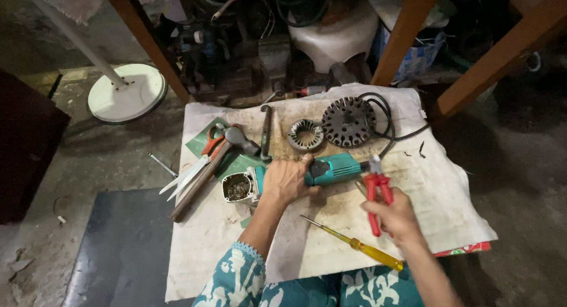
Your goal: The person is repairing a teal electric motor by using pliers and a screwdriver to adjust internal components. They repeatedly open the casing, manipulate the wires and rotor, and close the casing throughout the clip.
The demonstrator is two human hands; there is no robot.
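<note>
Left hand [287,180] wrapped over the middle of a teal power tool [331,168], fingers closed around the body, palm down. Teal power tool lying on its side near the centre of a stained white cloth [437,195], its open metal end [237,187] showing just left of the left hand, its black cord [387,127] curling away beyond it. Right hand [397,215] just right of the teal power tool and a little nearer the body, closed on the grips of red-handled pliers [376,192], nose of the pliers aimed at the rear end of the tool and close to it; touching or not, cannot tell. Yellow-handled screwdriver [354,243] flat on the cloth, nearer than the teal power tool, between the two forearms. Beyond the teal power tool, two round metal motor parts: a small ring [306,134] and beside it a larger dark slotted disc [348,121]. Left of the teal power tool, a hammer [204,176] with a wooden shaft, crossed by orange-handled scissors [198,162], over a green sheet [204,143]. Far left of the tool, off the cloth, a white round stand base [127,93] on the floor
</note>
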